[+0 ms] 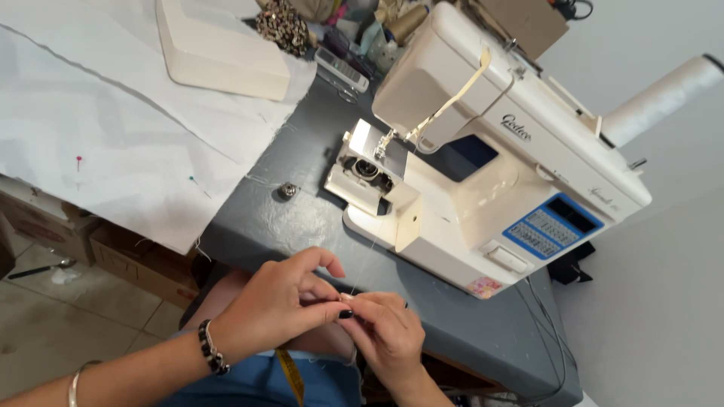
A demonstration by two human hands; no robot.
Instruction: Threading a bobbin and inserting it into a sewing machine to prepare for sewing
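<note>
At the near edge of the grey surface, the left hand and the right hand are meeting fingertip to fingertip, both pinched shut on something too small to make out, with a fine thread showing faintly as it is running up from the pinch toward the sewing machine. The left wrist is wearing a dark beaded bracelet, and a thin bangle is sitting further up that forearm; a yellow measuring tape is hanging down over blue clothing just below the hands. Beyond the hands, a small metal bobbin is lying alone on the surface, near the left side of the machine, whose bobbin compartment is standing open under the needle. White fabric is spreading over the far left part of the surface and drooping past its left edge, with two pins stuck in it, and a cream-coloured machine cover is resting on the fabric near the far edge. A white cone of thread is poking out behind the machine at the right.
</note>
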